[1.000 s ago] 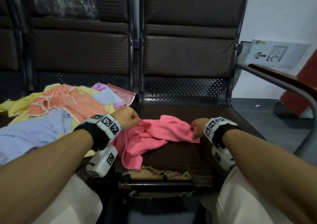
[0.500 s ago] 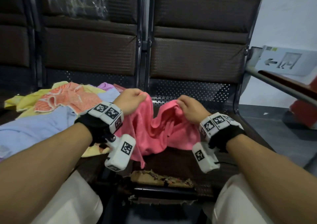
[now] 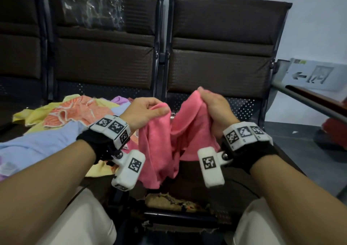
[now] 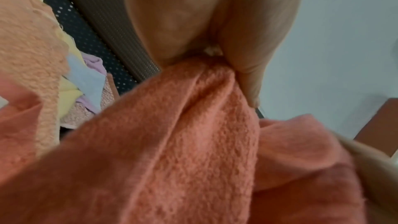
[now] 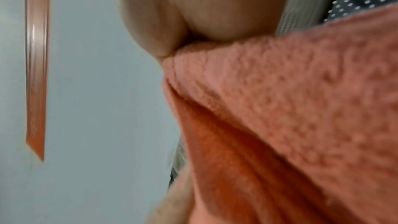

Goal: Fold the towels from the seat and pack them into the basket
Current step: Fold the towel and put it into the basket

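Note:
A pink towel [image 3: 159,147] hangs between my two hands above the right-hand brown seat [image 3: 189,181]. My left hand [image 3: 150,111] pinches one upper corner, my right hand [image 3: 208,103] grips the other, a little higher. The cloth sags in a deep fold between them, and its lower edge reaches down to the seat. Both wrist views show the same pink towel [image 4: 193,142] [image 5: 280,108] bunched between thumb and fingers. More towels, orange [image 3: 78,111], yellow [image 3: 37,113] and light blue [image 3: 41,143], lie piled on the left-hand seat. No basket is in view.
Dark brown seat backs [image 3: 221,56] stand close behind my hands. A metal armrest [image 3: 309,102] runs along the right. The front edge of the seat is torn, with its padding [image 3: 169,203] exposed. My knees in pale trousers [image 3: 75,222] sit against the seat front.
Both hands have lifted the pink towel off the seat and drawn closer together. It lay spread flat a second ago and now hangs with a fold in the middle.

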A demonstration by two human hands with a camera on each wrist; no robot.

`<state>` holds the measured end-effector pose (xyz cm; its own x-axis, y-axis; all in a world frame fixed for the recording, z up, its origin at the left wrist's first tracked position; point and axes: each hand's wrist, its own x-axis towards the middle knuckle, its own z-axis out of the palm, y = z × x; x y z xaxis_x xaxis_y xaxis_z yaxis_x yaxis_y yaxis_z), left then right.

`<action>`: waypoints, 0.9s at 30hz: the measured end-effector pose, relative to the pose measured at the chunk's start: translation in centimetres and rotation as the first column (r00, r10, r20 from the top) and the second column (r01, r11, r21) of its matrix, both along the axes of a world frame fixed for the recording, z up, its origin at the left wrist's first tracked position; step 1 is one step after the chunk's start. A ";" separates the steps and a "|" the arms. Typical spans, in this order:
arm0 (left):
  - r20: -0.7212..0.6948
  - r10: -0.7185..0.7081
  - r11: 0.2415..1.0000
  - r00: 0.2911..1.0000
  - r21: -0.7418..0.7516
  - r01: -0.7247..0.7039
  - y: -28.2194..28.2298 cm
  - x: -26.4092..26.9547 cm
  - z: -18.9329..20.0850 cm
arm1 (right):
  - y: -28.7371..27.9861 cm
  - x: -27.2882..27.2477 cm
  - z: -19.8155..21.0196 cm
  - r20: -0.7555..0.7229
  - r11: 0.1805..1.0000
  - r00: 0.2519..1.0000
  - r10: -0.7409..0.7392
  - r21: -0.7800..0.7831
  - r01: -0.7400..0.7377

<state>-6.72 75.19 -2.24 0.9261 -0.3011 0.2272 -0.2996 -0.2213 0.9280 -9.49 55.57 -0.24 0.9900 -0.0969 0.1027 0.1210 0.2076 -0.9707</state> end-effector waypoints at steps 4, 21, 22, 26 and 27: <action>0.024 -0.026 1.000 0.999 -0.009 0.026 0.0 0.0 -0.3 | -1.5 0.2 0.5 0.138 0.967 0.975 -0.173 -0.167 0.195; 0.144 0.002 0.988 0.990 0.150 -0.024 -0.1 0.1 -0.6 | -0.6 -0.7 0.6 0.023 1.000 0.999 0.023 0.003 -0.023; 0.175 0.000 0.966 0.985 0.255 -0.046 -0.1 0.0 -0.8 | -0.9 -0.4 0.9 0.014 0.996 1.000 0.001 0.093 -0.002; 0.180 0.050 0.819 0.982 0.556 -0.143 0.0 0.1 -1.7 | -2.8 0.4 1.1 -0.051 0.924 0.990 -0.134 0.353 0.144; 0.168 0.066 0.792 0.984 0.591 -0.154 0.1 0.1 -1.8 | -3.3 0.4 0.9 -0.044 0.918 0.986 -0.160 0.361 0.165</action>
